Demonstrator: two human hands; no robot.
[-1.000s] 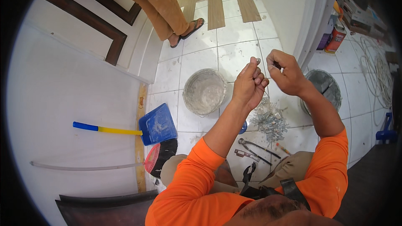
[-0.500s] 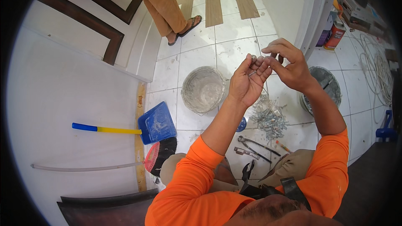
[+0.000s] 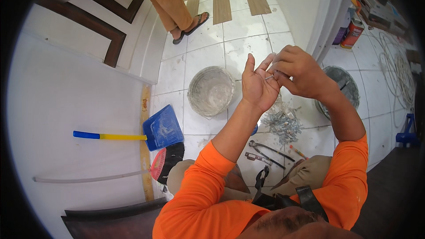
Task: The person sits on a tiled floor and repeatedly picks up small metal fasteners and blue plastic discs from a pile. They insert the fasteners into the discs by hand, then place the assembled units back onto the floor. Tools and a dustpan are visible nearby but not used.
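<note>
My left hand (image 3: 258,86) is turned palm up, thumb and fingers stretched out. A thin, pale metal screw-like piece (image 3: 269,77) lies across that palm, one end at the fingertips of my right hand (image 3: 297,70). Those right fingers are bent and pinched together on it; they cover part of the left fingers. Below the hands a loose heap of small silvery screw-like pieces (image 3: 283,126) lies on the white tiles. Black-handled pincers (image 3: 271,152) and a flat metal plate with holes (image 3: 257,158) rest between the heap and my knees.
A dusty bucket (image 3: 211,90) stands left of my hands, a darker bucket (image 3: 347,90) on the right. At left are a blue dustpan (image 3: 164,126) and a broom head (image 3: 167,163). Coiled cable (image 3: 394,75) lies far right. Another person's sandalled foot (image 3: 197,23) is beyond.
My right hand has come down over my left palm, its fingers closing on the small metal piece. My left fingers have straightened and the thumb has spread away.
</note>
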